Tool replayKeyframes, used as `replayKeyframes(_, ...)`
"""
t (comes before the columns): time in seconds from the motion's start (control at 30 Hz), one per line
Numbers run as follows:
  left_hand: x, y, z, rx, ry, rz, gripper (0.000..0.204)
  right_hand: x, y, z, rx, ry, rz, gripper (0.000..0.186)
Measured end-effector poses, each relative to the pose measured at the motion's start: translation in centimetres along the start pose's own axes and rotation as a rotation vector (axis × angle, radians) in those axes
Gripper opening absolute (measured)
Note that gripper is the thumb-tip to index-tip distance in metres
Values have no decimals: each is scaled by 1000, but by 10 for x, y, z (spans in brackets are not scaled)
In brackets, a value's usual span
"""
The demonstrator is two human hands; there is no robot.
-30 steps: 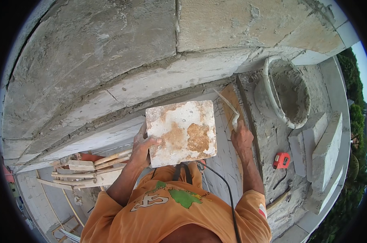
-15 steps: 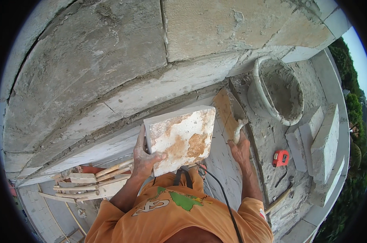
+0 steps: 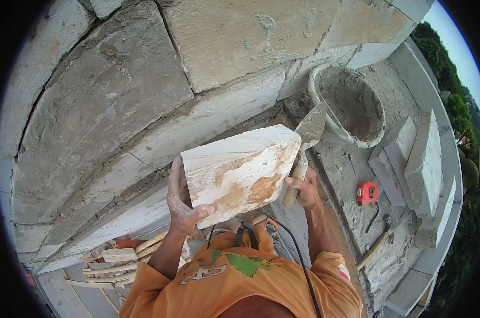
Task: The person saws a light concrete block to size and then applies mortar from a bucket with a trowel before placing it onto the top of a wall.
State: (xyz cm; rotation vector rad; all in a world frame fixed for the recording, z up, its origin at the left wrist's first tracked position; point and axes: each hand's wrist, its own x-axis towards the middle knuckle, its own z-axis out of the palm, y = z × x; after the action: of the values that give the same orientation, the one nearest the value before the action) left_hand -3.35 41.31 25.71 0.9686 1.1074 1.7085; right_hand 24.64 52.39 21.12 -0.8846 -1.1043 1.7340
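Note:
A white block (image 3: 240,177) with brown stains on its near face is held up in front of my body. My left hand (image 3: 184,204) grips its left end, thumb on the near face and fingers around the end. At the block's right end, my right hand (image 3: 305,190) is closed around the handle of a trowel (image 3: 311,126), with the thumb against the block's edge. The trowel's blade points up and away, smeared with grey mortar. Part of the handle shows below the right hand's thumb.
A mortar bucket (image 3: 380,119) stands beyond the trowel. Right of me lie a red tape measure (image 3: 366,193), a hammer (image 3: 375,248) and several cut blocks (image 3: 424,164). A block wall (image 3: 118,79) rises ahead. Wooden strips (image 3: 113,271) are stacked below at the left.
My right hand has come up with the trowel from the plank on the right to the block's right end. The block has tilted, showing more of its top.

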Motion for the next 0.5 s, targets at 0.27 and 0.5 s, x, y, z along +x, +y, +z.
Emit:
replayKeyframes(0.27, 12, 3, -26, -116, 17, -128, 103, -3, -35, 25, 203, -82, -54, 96)
replayKeyframes(0.5, 8, 7, -35, -118, -56, -201, 95, -3, -35, 24, 139, -103, -109, 91)
